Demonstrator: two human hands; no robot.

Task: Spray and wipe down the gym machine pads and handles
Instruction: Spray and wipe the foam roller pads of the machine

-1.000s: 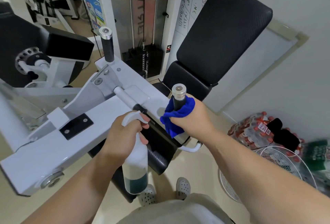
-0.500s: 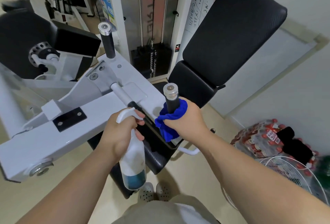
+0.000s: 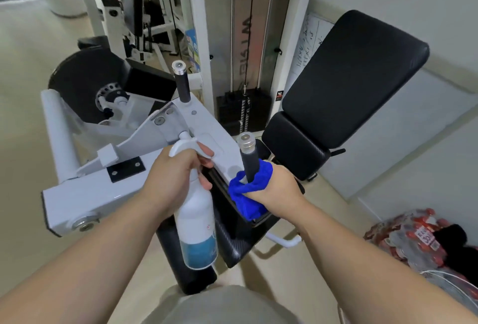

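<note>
My right hand grips a blue cloth wrapped around the base of the near upright handle, a black grip with a silver cap. My left hand holds a white spray bottle by its trigger head; blue liquid fills its bottom. A second upright handle stands farther back on the white machine arm. The black back pad and seat pad lie behind the near handle.
The weight stack with its cable stands behind the machine. A black round roller pad is at the left. A pack of red-capped bottles and a white fan grille sit on the floor at right.
My right hand with the cloth has slid down the near handle toward its base, baring more of the black grip. The left hand keeps the bottle. The view has tilted up.
</note>
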